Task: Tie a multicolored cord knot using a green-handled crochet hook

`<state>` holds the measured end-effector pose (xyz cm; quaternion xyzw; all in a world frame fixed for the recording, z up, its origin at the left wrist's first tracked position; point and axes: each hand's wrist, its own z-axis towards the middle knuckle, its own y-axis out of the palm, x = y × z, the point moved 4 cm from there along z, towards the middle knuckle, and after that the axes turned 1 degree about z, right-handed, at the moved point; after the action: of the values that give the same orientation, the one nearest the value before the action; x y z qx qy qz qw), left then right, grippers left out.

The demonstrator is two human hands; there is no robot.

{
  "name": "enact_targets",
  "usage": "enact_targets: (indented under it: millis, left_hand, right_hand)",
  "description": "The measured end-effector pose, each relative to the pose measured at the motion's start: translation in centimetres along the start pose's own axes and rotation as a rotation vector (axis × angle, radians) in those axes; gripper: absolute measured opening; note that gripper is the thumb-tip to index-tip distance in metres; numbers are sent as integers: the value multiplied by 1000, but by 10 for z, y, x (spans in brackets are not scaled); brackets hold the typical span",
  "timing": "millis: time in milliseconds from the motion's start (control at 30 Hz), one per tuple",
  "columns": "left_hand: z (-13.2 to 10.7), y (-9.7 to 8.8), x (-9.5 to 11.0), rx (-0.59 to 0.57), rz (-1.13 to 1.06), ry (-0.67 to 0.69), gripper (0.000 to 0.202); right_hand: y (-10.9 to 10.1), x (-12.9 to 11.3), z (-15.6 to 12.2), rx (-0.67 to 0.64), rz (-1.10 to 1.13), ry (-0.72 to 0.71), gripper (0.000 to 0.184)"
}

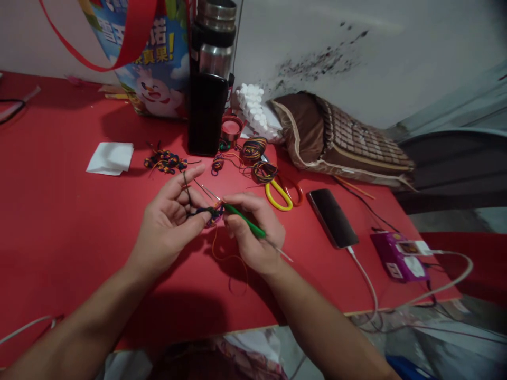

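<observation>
I find both hands raised just above the red desk point(59, 221), working close together. The left hand point(170, 221) pinches a small multicoloured knotted piece point(209, 214) between thumb and forefinger, its remaining fingers spread loosely, with a dark thread looped over one of them. The right hand point(253, 232) has its fingers clamped around a green-handled crochet hook point(245, 221), held pen-fashion.

Orientation: the hook's long axis runs diagonally — metal working tip up and to the left, past the knotted piece toward the left forefinger; bare tail end down and to the right, beyond the right hand. It lies nearly level with the desk.

Risks, in my judgement:
- The tip sits very near the left fingertips; a slip under thread tension could prick one.
- The pinch on the knotted piece is small; if it loosens, the piece could twist and the loop slide off the tip.
- An orange thread point(232, 264) hangs slack beneath the hands and curls on the desk — it could snag under a wrist.

Just beyond the hands lie yellow-handled scissors point(279, 195) and thread bundles point(259, 158); a phone point(331, 217) on its cable rests to the right, well apart.
</observation>
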<state>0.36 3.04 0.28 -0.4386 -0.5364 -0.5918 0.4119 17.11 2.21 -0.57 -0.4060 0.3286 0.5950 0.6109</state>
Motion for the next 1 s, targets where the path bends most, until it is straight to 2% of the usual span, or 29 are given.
enact_targets:
  millis: [100, 200, 300, 433, 533, 600, 667, 767, 833, 900, 1000]
  left_hand:
    - [1, 1, 1, -6, -10, -31, 62]
    - [0, 3, 2, -15, 5, -54, 63]
    - [-1, 2, 4, 5, 56, -12, 61]
    - [-2, 2, 2, 3, 90, 60, 64]
    - [-2, 2, -2, 23, 78, 40, 65]
    - [-1, 1, -3, 53, 47, 8, 64]
    - [1, 0, -4, 65, -19, -41, 64]
    - [4, -2, -9, 66, -193, -186, 67]
    - [6, -3, -12, 65, -317, -299, 69]
    - [7, -3, -14, 57, -404, -354, 68]
    - [8, -3, -13, 42, -447, -334, 62]
  right_hand:
    - [4, 7, -3, 32, 200, 175, 18]
    - [6, 6, -3, -5, 231, 212, 16]
    - [3, -1, 2, -41, 102, 72, 12]
    - [0, -11, 6, -71, -128, -239, 28]
    - [4, -10, 7, -104, -149, -271, 35]
    - [5, -7, 7, -70, -112, -191, 29]
    - [6, 0, 7, -11, -5, -33, 20]
    - [10, 14, 5, 43, 279, 275, 11]
    - [14, 23, 4, 58, 472, 409, 15]
    - [16, 29, 3, 65, 582, 458, 20]
    - [17, 32, 3, 54, 598, 465, 23]
